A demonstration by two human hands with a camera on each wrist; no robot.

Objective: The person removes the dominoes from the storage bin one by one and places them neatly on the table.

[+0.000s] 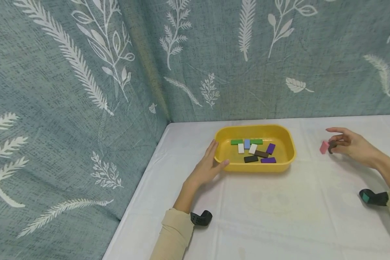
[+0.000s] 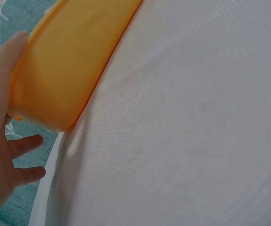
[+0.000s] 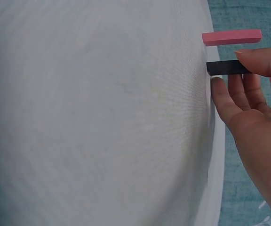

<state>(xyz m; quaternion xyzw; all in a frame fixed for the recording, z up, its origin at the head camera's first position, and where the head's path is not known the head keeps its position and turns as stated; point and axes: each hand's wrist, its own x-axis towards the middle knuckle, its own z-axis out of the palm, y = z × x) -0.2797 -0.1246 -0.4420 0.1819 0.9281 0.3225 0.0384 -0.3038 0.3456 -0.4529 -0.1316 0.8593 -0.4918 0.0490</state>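
My right hand pinches a black block between thumb and fingers, holding it upright at the table's right side. A pink block stands on end beside it, with a small gap between the two in the right wrist view. At the yellow tray, my left hand rests against the left end, thumb at the front rim and fingers straight along the side. The left wrist view shows two of its fingers spread apart, off the tray wall.
Inside the tray lie several small blocks, among them green, white, blue, purple, brown and black ones. A white cloth covers the table. Leaf-patterned curtains hang behind and at the left.
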